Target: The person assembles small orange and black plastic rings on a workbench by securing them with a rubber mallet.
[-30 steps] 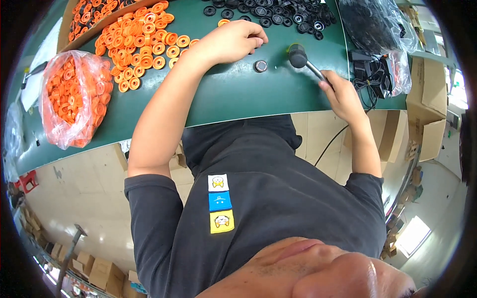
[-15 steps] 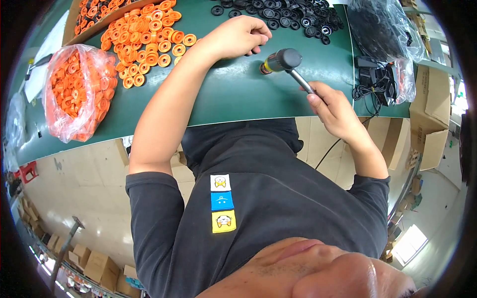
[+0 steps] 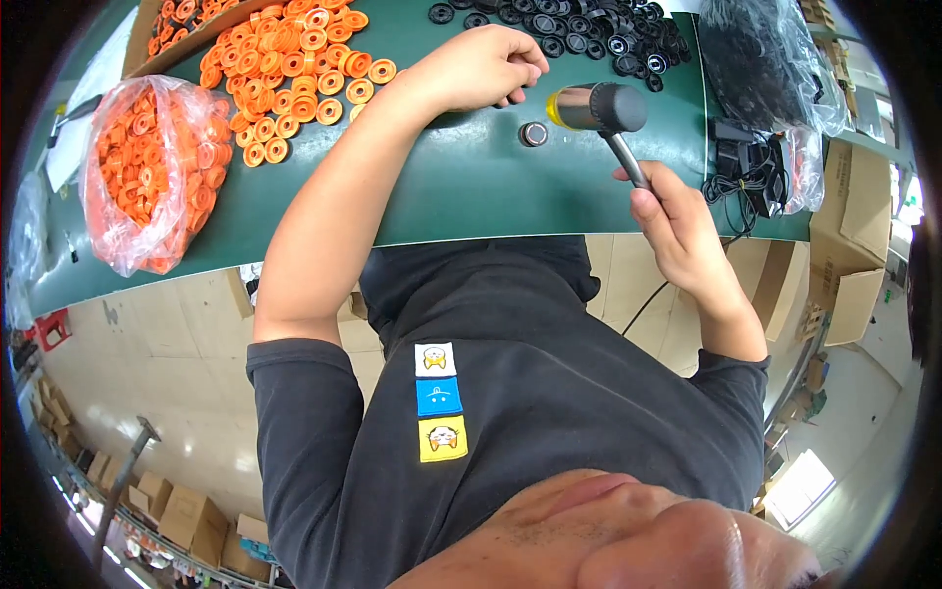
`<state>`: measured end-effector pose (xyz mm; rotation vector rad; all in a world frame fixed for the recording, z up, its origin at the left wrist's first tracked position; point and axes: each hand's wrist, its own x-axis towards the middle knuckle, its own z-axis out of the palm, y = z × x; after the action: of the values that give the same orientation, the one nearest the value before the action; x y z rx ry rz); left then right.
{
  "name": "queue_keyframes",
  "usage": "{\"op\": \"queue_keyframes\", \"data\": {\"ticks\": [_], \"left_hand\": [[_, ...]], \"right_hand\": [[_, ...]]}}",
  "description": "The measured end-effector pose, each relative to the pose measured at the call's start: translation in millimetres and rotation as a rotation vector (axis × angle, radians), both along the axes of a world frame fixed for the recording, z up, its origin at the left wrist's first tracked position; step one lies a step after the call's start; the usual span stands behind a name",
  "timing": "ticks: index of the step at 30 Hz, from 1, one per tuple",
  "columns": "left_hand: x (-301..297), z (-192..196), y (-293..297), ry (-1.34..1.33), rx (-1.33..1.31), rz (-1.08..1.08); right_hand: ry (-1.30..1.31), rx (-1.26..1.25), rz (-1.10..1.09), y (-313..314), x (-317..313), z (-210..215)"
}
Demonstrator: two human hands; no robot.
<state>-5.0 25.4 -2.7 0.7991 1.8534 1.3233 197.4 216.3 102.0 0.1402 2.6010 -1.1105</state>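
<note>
Here the round part (image 3: 533, 133) lies just below the left hand's fingers (image 3: 520, 74).

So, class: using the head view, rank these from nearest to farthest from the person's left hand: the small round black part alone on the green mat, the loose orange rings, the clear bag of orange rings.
From the left hand:
1. Small round black part, just beside it.
2. Loose orange rings, further left.
3. Clear bag of orange rings, far left.

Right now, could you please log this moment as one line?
right hand: grips mallet above table | left hand: rests beside small round part
</note>
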Motion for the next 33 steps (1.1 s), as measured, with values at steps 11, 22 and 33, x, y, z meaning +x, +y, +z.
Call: {"op": "queue_keyframes", "data": {"ticks": [11, 22, 33], "left_hand": [[-1.0, -1.9, 3.4, -0.023, 0.01, -0.01], [-2.8, -6.2, 1.4, -0.026, 0.005, 0.0], [-3.8, -9.2, 2.4, -0.067, 0.024, 0.004]], "right_hand": [[-0.044, 0.094, 0.042, -2.2, -5.4, -28.0], [-0.005, 0.014, 0.055, -16.7, -5.0, -6.2], [-0.025, 0.066, 0.031, -10.1, -9.7, -7.3]]}}
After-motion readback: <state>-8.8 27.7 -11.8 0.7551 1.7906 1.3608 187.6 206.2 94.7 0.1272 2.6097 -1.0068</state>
